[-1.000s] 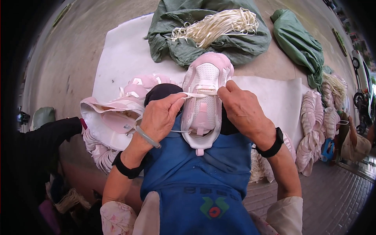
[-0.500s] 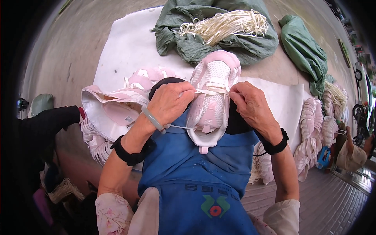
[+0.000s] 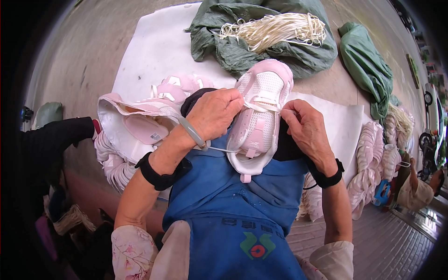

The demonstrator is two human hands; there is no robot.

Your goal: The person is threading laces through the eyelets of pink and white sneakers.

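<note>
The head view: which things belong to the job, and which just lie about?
Job:
pink-and-white sneaker
white shoelace, between left hand and right hand
probably cream shoelace bundle, stacked shoes at left

Apparently lying about:
green sack at right
blue object, too small to identify

Lettering [image 3: 267, 229], emblem [image 3: 257, 251] on blue apron [image 3: 219, 198]

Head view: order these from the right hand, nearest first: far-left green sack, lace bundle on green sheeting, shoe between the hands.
1. Shoe: just left of the right hand.
2. Lace bundle: ahead, on green sheeting.
3. Green sack: far left.
</note>
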